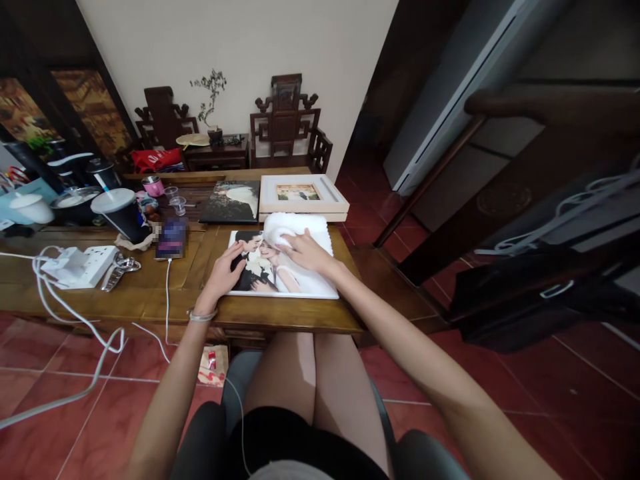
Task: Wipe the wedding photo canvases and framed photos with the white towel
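Observation:
A large glossy wedding photo panel [300,280] lies flat on the wooden table [150,293] in front of me. My left hand [223,271] rests on its left edge with fingers spread flat, holding it down. My right hand [306,252] presses a white cloth [278,230] against the upper middle of the picture, fingers curled over it. A thin bracelet circles my left wrist.
Behind the panel lie a dark photo album [233,202] and a white framed picture [301,195]. To the left are a phone [171,239] on a cable, a power strip [80,265], keys, a lidded black cup [120,212] and small cups. Carved chairs stand at the wall.

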Tool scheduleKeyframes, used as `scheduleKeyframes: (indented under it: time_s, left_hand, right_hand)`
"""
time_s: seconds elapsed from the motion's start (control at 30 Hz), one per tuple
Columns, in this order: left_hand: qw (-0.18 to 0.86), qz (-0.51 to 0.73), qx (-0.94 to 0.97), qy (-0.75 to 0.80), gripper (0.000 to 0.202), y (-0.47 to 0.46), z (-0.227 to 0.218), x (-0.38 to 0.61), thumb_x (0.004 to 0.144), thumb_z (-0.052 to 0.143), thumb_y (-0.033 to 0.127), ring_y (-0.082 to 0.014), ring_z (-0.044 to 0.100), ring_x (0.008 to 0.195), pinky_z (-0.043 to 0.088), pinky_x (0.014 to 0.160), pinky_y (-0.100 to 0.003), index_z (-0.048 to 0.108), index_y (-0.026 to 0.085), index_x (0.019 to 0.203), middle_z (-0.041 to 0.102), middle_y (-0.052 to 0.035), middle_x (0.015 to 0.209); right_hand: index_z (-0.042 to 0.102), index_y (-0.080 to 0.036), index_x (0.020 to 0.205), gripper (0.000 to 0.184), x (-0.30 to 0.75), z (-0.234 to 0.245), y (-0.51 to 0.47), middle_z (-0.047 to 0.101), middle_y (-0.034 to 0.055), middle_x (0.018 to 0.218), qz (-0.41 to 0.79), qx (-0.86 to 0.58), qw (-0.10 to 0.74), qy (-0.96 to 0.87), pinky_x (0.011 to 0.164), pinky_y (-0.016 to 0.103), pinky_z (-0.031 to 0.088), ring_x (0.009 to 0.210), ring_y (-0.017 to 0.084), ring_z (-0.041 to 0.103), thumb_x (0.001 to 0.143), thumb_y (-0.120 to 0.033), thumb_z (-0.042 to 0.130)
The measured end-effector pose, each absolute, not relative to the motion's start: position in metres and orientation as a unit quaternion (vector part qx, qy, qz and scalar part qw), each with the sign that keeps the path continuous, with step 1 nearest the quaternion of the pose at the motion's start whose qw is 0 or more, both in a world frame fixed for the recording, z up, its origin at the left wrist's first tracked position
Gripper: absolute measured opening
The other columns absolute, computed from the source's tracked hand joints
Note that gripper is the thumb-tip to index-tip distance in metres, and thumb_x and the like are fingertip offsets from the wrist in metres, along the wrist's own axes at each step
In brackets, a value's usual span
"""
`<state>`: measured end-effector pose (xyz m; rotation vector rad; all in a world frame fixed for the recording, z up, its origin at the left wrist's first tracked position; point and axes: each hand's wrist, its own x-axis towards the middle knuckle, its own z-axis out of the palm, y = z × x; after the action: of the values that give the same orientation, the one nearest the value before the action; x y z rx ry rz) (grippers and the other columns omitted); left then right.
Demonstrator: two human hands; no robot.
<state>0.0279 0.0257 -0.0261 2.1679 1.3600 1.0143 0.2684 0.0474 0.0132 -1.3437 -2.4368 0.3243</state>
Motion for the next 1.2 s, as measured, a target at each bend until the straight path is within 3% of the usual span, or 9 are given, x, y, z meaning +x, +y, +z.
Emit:
scheduleKeyframes:
  time_s: [0.17, 0.3, 0.4, 0.5, 0.63, 0.77, 0.9, 1.07, 1.2]
  left_hand:
    - [0.195, 0.365, 0.772, 0.482, 0.043, 0.026, -0.027, 0.028, 0.088, 0.049, 0.030, -0.0221, 0.041, 0.136, 0.028, 0.116, -0.042, 0.057, 0.017, 0.129, 0.050, -0.0094, 0.142]
    - [0.193, 0.370, 0.770, 0.482, 0.044, 0.024, -0.026, 0.029, 0.089, 0.047, 0.029, -0.0215, 0.040, 0.136, 0.028, 0.116, -0.041, 0.056, 0.017, 0.130, 0.049, -0.0097, 0.143]
    - [0.191, 0.366, 0.772, 0.483, 0.044, 0.025, -0.027, 0.029, 0.090, 0.046, 0.029, -0.0218, 0.041, 0.136, 0.028, 0.115, -0.041, 0.055, 0.016, 0.131, 0.049, -0.0102, 0.143]
    - [0.192, 0.368, 0.772, 0.480, 0.045, 0.027, -0.030, 0.028, 0.090, 0.045, 0.030, -0.0213, 0.041, 0.136, 0.028, 0.116, -0.040, 0.054, 0.015, 0.132, 0.050, -0.0111, 0.142]
    - [0.193, 0.367, 0.770, 0.485, 0.045, 0.028, -0.032, 0.027, 0.091, 0.042, 0.029, -0.0209, 0.040, 0.136, 0.027, 0.116, -0.039, 0.054, 0.013, 0.132, 0.048, -0.0120, 0.144]
    - [0.197, 0.361, 0.775, 0.480, 0.045, 0.028, -0.030, 0.026, 0.091, 0.042, 0.029, -0.0208, 0.039, 0.137, 0.027, 0.116, -0.041, 0.054, 0.016, 0.132, 0.048, -0.0101, 0.144]
    - [0.198, 0.361, 0.775, 0.480, 0.046, 0.027, -0.029, 0.027, 0.090, 0.042, 0.029, -0.0215, 0.039, 0.137, 0.027, 0.116, -0.040, 0.054, 0.013, 0.132, 0.048, -0.0120, 0.144]
    - [0.204, 0.367, 0.768, 0.483, 0.044, 0.027, -0.030, 0.028, 0.089, 0.044, 0.027, -0.0212, 0.039, 0.137, 0.026, 0.116, -0.042, 0.055, 0.018, 0.132, 0.049, -0.0076, 0.144]
    - [0.205, 0.368, 0.767, 0.483, 0.045, 0.027, -0.030, 0.028, 0.090, 0.043, 0.028, -0.0213, 0.039, 0.137, 0.026, 0.116, -0.040, 0.054, 0.016, 0.132, 0.048, -0.0087, 0.144]
  right_hand:
    - [0.058, -0.013, 0.118, 0.034, 0.255, 0.009, 0.009, 0.056, 0.0183, 0.131, 0.064, -0.438, 0.140, -0.885, 0.106, 0.068, 0.016, 0.141, 0.035, 0.023, 0.096, -0.024, 0.035]
    - [0.060, -0.014, 0.113, 0.032, 0.260, 0.019, -0.061, 0.060, 0.0160, 0.124, 0.119, -0.385, 0.120, -0.907, 0.109, 0.066, 0.015, 0.142, 0.034, 0.021, 0.094, -0.018, 0.035]
    - [0.060, -0.016, 0.110, 0.030, 0.265, 0.035, -0.086, 0.062, 0.0154, 0.119, 0.169, -0.365, 0.104, -0.909, 0.109, 0.061, 0.019, 0.136, 0.032, 0.034, 0.092, -0.017, 0.037]
    - [0.061, -0.019, 0.107, 0.027, 0.266, 0.051, -0.066, 0.067, 0.0111, 0.110, 0.213, -0.371, 0.108, -0.898, 0.103, 0.050, 0.035, 0.113, 0.029, 0.056, 0.095, -0.025, 0.038]
    - [0.064, -0.018, 0.102, 0.027, 0.258, 0.054, 0.002, 0.069, 0.0101, 0.109, 0.210, -0.390, 0.125, -0.888, 0.093, 0.038, 0.043, 0.103, 0.027, 0.061, 0.095, -0.027, 0.039]
    - [0.061, -0.016, 0.113, 0.033, 0.244, 0.041, 0.055, 0.066, 0.0134, 0.117, 0.154, -0.448, 0.128, -0.871, 0.101, 0.054, 0.034, 0.113, 0.031, 0.056, 0.095, -0.022, 0.034]
    - [0.056, -0.012, 0.123, 0.036, 0.232, 0.023, 0.049, 0.052, 0.0192, 0.136, 0.106, -0.450, 0.132, -0.877, 0.104, 0.070, 0.015, 0.136, 0.037, 0.030, 0.094, -0.022, 0.038]
    - [0.060, -0.014, 0.116, 0.033, 0.234, 0.018, -0.028, 0.043, 0.0165, 0.145, 0.071, -0.400, 0.119, -0.906, 0.104, 0.070, 0.019, 0.140, 0.038, 0.022, 0.095, -0.021, 0.037]
    - [0.061, -0.016, 0.110, 0.028, 0.251, 0.035, -0.078, 0.061, 0.0157, 0.124, 0.144, -0.346, 0.092, -0.923, 0.108, 0.063, 0.023, 0.138, 0.034, 0.030, 0.090, -0.017, 0.041]
